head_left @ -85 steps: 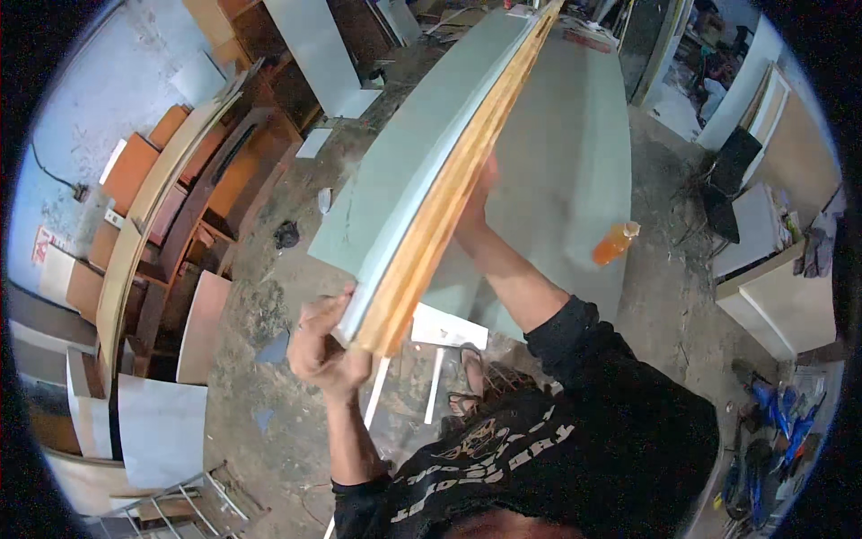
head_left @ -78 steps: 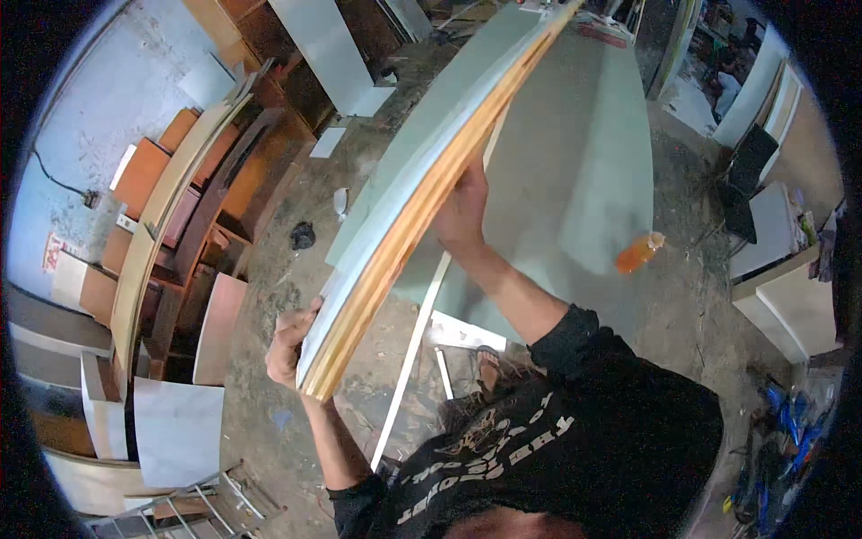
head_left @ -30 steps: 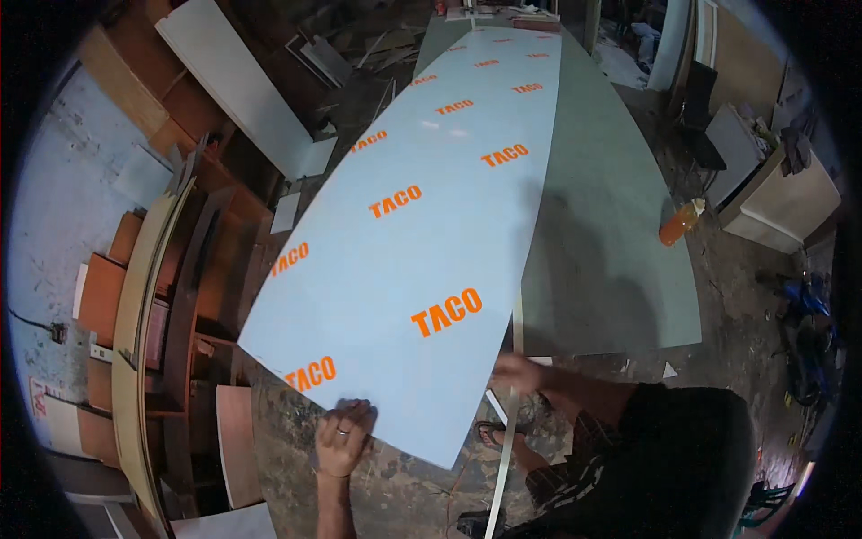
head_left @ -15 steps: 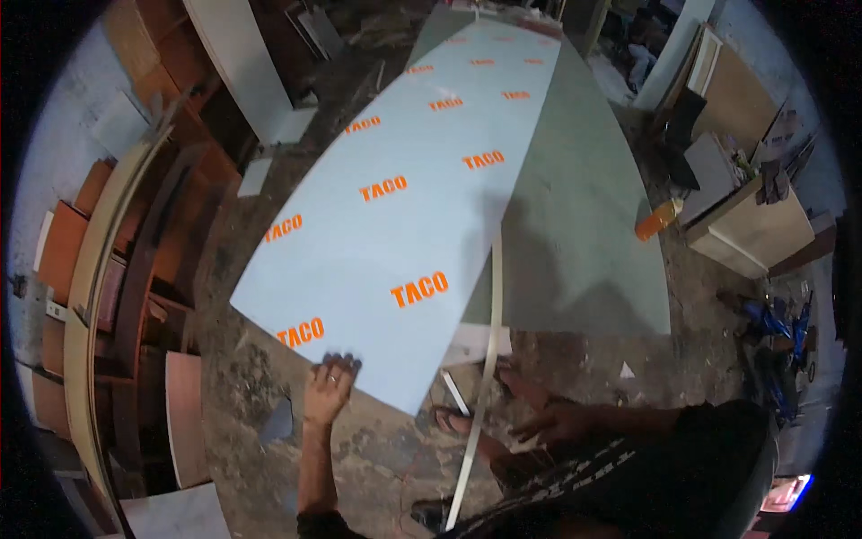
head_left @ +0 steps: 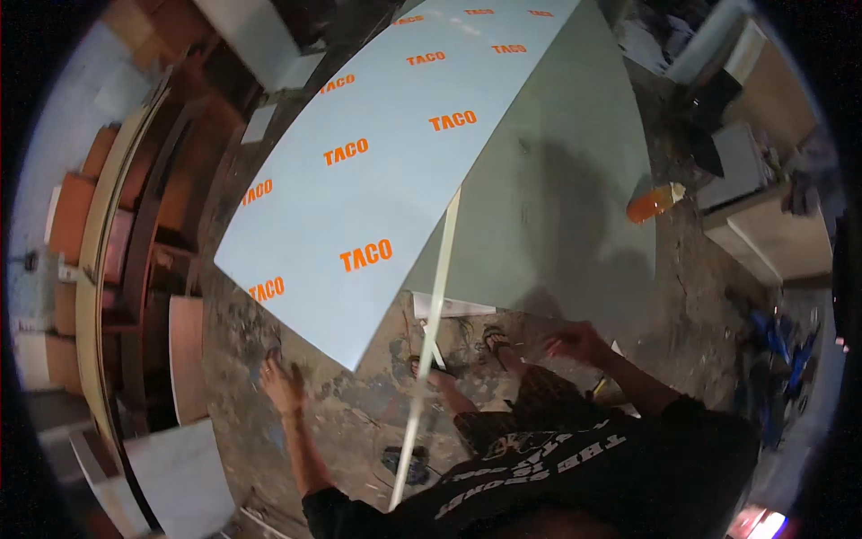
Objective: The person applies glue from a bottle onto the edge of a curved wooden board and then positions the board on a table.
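Observation:
A large white laminate sheet with orange lettering lies at a slant across a grey-green sheet. My left hand is off to the left of the white sheet's near corner, apart from it, fingers stretched out and holding nothing. Close to the near edge of the grey-green sheet, my right hand has its fingers extended and nothing visible in them. A long, thin pale strip runs from the white sheet's right edge down toward my body.
Wooden shelving and boards line the left side. An orange bottle lies on the right part of the grey-green sheet, with a pale box beyond it. A light panel sits at lower left; a dark sandal is on the floor.
My left hand has let go of the white sheet's near edge and moved left. My right hand has reached out to the right. The view has shifted, bringing more of my body in.

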Demonstrator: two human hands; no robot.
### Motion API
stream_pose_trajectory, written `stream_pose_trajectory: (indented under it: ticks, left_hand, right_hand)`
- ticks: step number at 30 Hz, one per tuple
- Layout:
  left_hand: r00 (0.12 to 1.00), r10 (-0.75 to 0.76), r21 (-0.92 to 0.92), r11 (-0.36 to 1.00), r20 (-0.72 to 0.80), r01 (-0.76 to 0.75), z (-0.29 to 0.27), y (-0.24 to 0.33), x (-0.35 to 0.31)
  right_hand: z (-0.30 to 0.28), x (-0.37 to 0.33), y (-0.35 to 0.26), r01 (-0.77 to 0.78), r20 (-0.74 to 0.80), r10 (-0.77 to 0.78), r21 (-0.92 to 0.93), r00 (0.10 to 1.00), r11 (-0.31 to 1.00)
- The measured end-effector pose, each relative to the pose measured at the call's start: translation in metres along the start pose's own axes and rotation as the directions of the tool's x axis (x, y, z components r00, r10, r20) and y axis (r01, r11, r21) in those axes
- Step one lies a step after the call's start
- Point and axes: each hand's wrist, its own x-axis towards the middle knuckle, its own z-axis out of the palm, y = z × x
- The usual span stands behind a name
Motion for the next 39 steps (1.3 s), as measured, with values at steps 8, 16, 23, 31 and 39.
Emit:
stream_pose_trajectory:
  ticks: [8, 16, 23, 31, 39]
  left_hand:
    - [0.629, -0.76, 0.034, 0.642, 0.163, 0.766, 0.005, 0.05, -0.399]
    - [0.097, -0.937, -0.134, 0.054, 0.335, 0.989, 0.061, 0.315, -0.658]
    - [0.14, -0.964, -0.324, 0.061, 0.226, 0.944, 0.084, 0.32, -0.683]
    - [0.14, -0.99, -0.585, 0.101, 0.021, 0.805, -0.016, 0.246, -0.605]
    - [-0.048, -0.923, -0.508, -0.253, 0.382, 0.823, 0.089, 0.271, -0.81]
  right_hand:
    - [-0.195, 0.009, 0.069, 0.44, -0.964, -0.073, 0.049, 0.256, 0.896]
    - [-0.274, 0.078, 0.069, 0.298, -0.879, -0.258, -0.141, 0.401, 0.944]
    - [-0.294, 0.113, 0.058, 0.127, -0.742, -0.259, -0.231, 0.618, 0.965]
    - [-0.074, 0.086, -0.017, 0.567, -0.582, -0.582, -0.237, 0.568, 0.789]
    - [0.213, 0.077, -0.017, 0.7, -0.091, -0.706, -0.096, 0.702, 0.708]
